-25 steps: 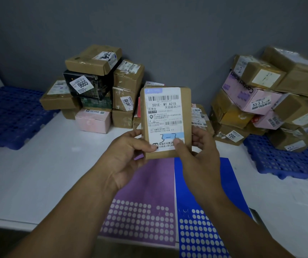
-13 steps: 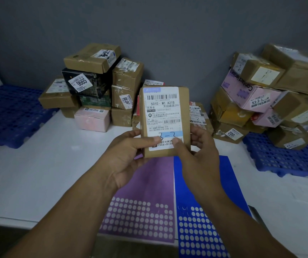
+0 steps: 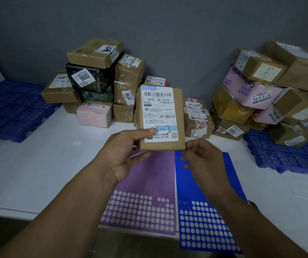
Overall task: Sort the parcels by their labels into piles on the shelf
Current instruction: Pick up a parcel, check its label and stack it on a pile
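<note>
Nearest me, a purple sticker sheet (image 3: pixel 143 185) and a blue sticker sheet (image 3: pixel 201 202) lie on the white shelf (image 3: pixel 28 164). Above them my left hand (image 3: pixel 125 151) grips the brown parcel (image 3: pixel 161 118), handwritten "3-3" showing; my right hand (image 3: pixel 203 157) hangs loose, fingertips at its lower right corner. Parcel piles stand far left (image 3: pixel 97 81) and far right (image 3: pixel 265 90).

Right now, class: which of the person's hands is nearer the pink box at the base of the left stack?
Left. The left hand sits just right of and below the pink box; the right hand is farther right.
</note>
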